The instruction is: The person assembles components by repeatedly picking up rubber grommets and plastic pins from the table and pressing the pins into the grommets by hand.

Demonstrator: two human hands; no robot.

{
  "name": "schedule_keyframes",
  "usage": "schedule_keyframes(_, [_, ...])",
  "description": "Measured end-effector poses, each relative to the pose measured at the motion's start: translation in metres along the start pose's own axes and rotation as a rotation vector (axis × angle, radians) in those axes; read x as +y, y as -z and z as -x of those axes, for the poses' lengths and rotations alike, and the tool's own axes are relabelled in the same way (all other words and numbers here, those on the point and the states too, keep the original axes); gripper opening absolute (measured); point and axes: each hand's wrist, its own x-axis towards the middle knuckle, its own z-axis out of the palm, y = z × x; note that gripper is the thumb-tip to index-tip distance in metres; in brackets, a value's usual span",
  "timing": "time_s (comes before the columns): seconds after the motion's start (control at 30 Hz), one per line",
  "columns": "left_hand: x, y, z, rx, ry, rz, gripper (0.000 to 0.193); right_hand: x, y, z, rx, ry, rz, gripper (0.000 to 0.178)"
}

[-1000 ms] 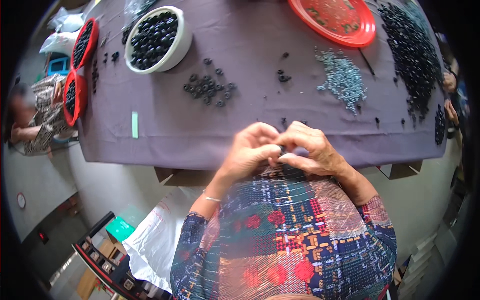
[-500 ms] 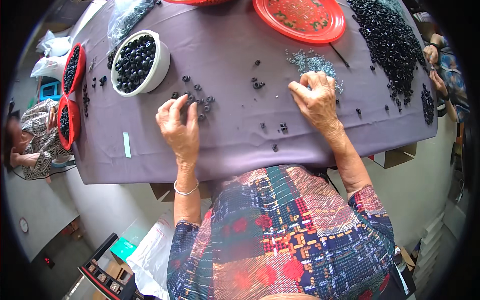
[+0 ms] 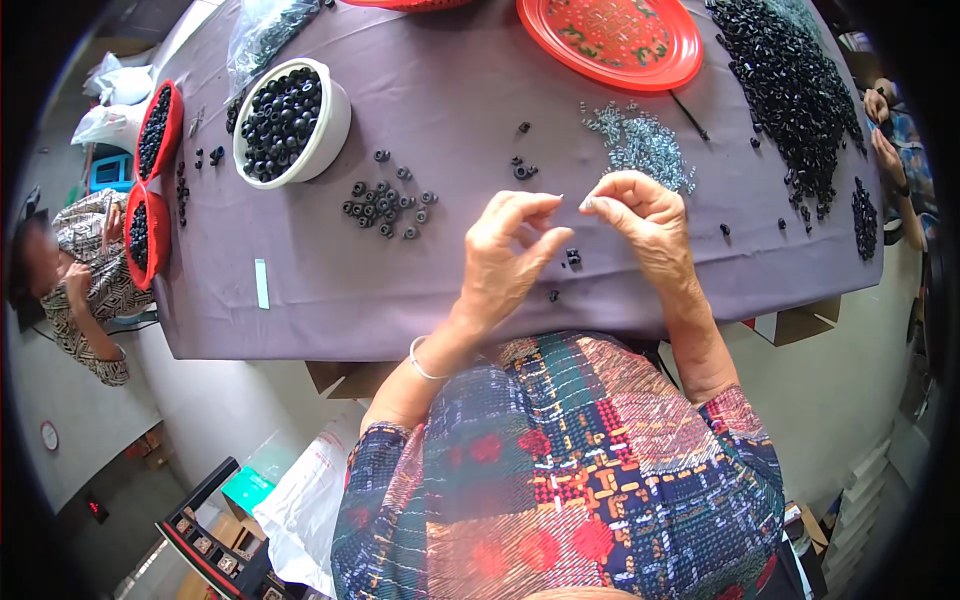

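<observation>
My left hand (image 3: 505,250) is held over the middle of the table, its thumb and forefinger apart, with nothing visible between them. Facing it, my right hand (image 3: 645,230) pinches a small pale clear piece (image 3: 586,203) between thumb and fingertips. Just beyond the right hand lies a loose heap of small clear bluish pieces (image 3: 640,145). To the left of my left hand is a cluster of black ring-like parts (image 3: 375,208). A few small black parts (image 3: 573,258) lie below and between the hands, and others (image 3: 522,170) sit farther back.
A white bowl (image 3: 335,135) full of black round parts stands at left. Red baskets (image 3: 163,240) line the left edge. At the back are a red plate (image 3: 685,60) and a clear bag (image 3: 262,45); a large black heap (image 3: 790,110) covers the right. Other people sit at both sides.
My left hand has left the black ring-like parts and moved right, toward my right hand. My right hand has drawn back slightly from the clear pieces, and the piece in its pinch now shows.
</observation>
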Motion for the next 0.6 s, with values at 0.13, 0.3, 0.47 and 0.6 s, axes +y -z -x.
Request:
schedule_keyframes(0.13, [0.005,-0.011,-0.008,0.006,-0.067,0.093,0.024,0.0,-0.003,0.007,-0.058,-0.053,-0.183,0.007])
schedule_keyframes(0.3, [0.001,-0.015,-0.005,-0.031,0.002,0.193,0.015,0.01,-0.005,0.004,-0.048,0.034,-0.295,0.006])
schedule_keyframes(0.47, [0.004,-0.006,-0.01,-0.222,0.369,0.517,0.014,0.001,-0.001,-0.003,-0.114,-0.037,-0.208,0.004])
schedule_keyframes(0.6, [0.003,-0.014,-0.018,-0.223,0.365,0.429,0.016,0.01,0.002,-0.01,-0.086,-0.059,-0.267,0.007])
